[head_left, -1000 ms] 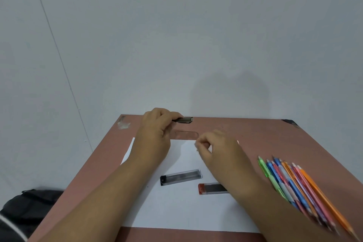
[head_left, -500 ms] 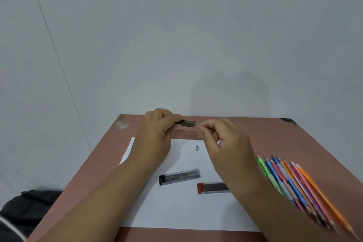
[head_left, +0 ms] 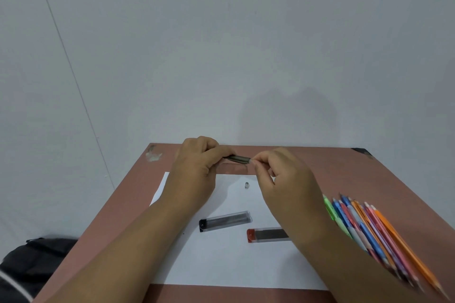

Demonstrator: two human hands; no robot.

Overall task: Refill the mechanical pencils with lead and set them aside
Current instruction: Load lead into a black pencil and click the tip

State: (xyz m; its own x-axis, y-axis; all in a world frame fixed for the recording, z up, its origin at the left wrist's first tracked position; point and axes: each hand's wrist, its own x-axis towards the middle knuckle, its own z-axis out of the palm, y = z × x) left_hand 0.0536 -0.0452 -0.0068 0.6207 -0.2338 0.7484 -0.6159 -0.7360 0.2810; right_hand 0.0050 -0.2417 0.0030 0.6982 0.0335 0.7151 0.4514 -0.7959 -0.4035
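Observation:
My left hand grips a dark mechanical pencil level above the far part of the table, its open end pointing right. My right hand pinches its thumb and forefinger right at that end; what they hold is too small to see. A small clear cap lies on the white paper below them. Two lead cases lie on the paper: one with a black end, one with a red end, partly under my right forearm.
A bundle of several coloured mechanical pencils lies on the reddish-brown table at the right. A black bag sits on the floor at lower left. A plain wall stands right behind the table's far edge.
My right hand rose from the paper, leaving the small cap there, and moved its pinched fingers to the pencil's open end. The left hand stayed nearly still.

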